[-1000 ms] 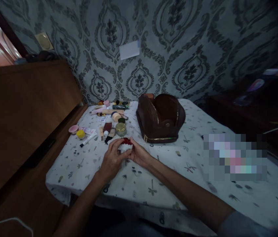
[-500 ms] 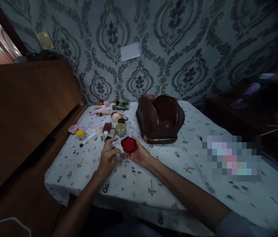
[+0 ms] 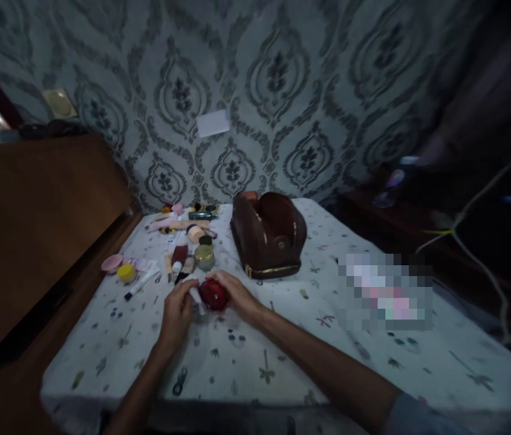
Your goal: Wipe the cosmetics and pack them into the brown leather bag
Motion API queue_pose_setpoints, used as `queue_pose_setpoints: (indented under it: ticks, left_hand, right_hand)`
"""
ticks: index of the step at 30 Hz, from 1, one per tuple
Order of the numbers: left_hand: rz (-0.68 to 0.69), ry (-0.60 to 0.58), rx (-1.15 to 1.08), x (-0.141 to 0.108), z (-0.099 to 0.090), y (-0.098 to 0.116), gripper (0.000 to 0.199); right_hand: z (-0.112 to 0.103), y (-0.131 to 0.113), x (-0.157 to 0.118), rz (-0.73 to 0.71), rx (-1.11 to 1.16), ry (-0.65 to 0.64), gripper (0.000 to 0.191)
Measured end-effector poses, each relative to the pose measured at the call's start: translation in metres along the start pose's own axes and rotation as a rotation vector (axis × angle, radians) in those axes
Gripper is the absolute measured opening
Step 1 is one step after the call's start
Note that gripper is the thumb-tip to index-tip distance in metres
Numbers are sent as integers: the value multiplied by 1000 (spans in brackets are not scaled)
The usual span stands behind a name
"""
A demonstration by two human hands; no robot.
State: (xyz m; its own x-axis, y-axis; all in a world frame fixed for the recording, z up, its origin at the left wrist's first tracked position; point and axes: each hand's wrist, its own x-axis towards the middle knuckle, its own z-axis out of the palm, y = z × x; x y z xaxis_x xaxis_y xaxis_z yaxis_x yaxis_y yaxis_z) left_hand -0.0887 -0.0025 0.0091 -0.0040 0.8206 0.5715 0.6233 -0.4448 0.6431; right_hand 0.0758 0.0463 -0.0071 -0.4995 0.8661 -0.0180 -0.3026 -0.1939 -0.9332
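Note:
A small dark red hexagonal case is low over the cloth in front of me, glossy on the side that shows. My right hand grips it from the right, its fingers curled over the back edge. My left hand pinches a small white piece against or right beside the case's left side; blur hides what kind of thing it is. Whether the case rests on the cloth I cannot tell. Just behind the hands stand a gold-lidded jar and several small tubes and bottles.
A brown leather bag stands unzipped behind my right hand. To the left lie a yellow-lidded jar, a pink dish and a white tube. More cosmetics line the back. A blurred-out object lies at right on the patterned cloth.
The view has swung right. The case's red interior faced me earlier; now a glossy outer side shows. My left fingers, formerly spread beside it, have closed on the white piece.

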Motion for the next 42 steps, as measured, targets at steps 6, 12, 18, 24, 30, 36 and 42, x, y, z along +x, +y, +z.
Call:
queue_pose_setpoints:
  ticks: [6, 12, 18, 24, 30, 36, 42]
  left_hand:
    - [-68, -62, -61, 11, 7, -18, 38]
    - [-125, -124, -171, 27, 16, -15, 44]
    - [-88, -190, -80, 34, 36, -8, 53]
    - [81, -179, 40, 31, 51, -29, 56]
    - [25, -227, 67, 33, 47, -50, 54]
    - [-85, -137, -27, 38, 39, -45, 51]
    - [-39, -126, 12, 36, 36, -35, 48]
  right_hand:
    - [-8, 2, 1, -234, -221, 146, 54]
    - [-14, -1, 8, -370, -227, 285, 57]
    - [-14, -4, 7, -387, -197, 307, 38]
    - [-20, 1, 8, -182, -171, 326, 46]
    - [-21, 4, 8, -26, 13, 218, 81]
    - [-21, 5, 6, -117, -107, 102, 71]
    - [-23, 13, 11, -217, -105, 61, 66]
